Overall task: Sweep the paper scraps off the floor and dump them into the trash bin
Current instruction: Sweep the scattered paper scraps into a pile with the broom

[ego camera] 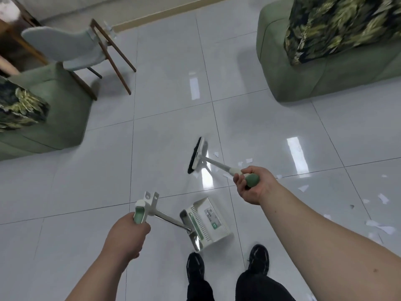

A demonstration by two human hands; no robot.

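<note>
Below, the right hand (253, 183) is wrapped tightly round the green-tipped end of a white long-handled broom (198, 155). Its shaft slants away to the far left and ends in a black-bristled head on the glossy grey tiled floor (173, 118). Torn white paper scraps (379, 227) lie scattered to the right of that head — nearest the right arm. The left hand (128, 233) is clenched round the handle of a white-and-green plastic dustpan (208, 220), which sits left of most scraps.
</note>
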